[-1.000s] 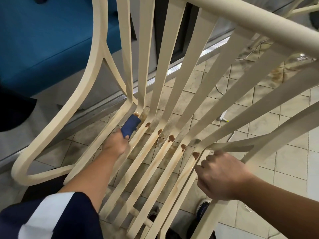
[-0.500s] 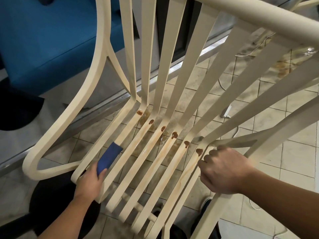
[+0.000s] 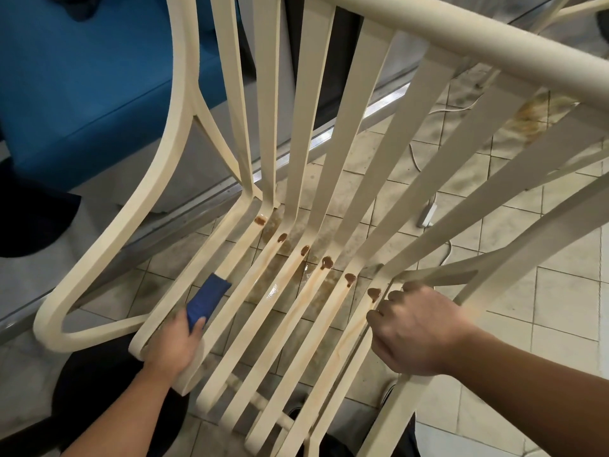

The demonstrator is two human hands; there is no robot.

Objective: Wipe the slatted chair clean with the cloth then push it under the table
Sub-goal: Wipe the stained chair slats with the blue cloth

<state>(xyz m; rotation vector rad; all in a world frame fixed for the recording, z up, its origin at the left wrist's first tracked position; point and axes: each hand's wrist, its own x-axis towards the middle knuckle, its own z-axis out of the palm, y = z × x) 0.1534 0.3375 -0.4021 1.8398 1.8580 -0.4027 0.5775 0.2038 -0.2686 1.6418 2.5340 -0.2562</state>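
Cream slatted chair [image 3: 329, 127], brown-stained; blue cloth [image 3: 206, 300] on seat slat

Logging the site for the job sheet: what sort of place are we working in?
Probably a cafe or dining area: a cream slatted chair with brown sauce-like drips, a blue cushioned bench beside it, and a stained tiled floor.

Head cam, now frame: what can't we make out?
1. table: outside the head view entirely.
2. cloth: near end hidden under the left hand gripping it.
3. right hand: fingertips curl out of sight round the chair seat edge.
4. chair legs: screened by slats, cut by the bottom edge.
5. brown blobs: too small to identify.
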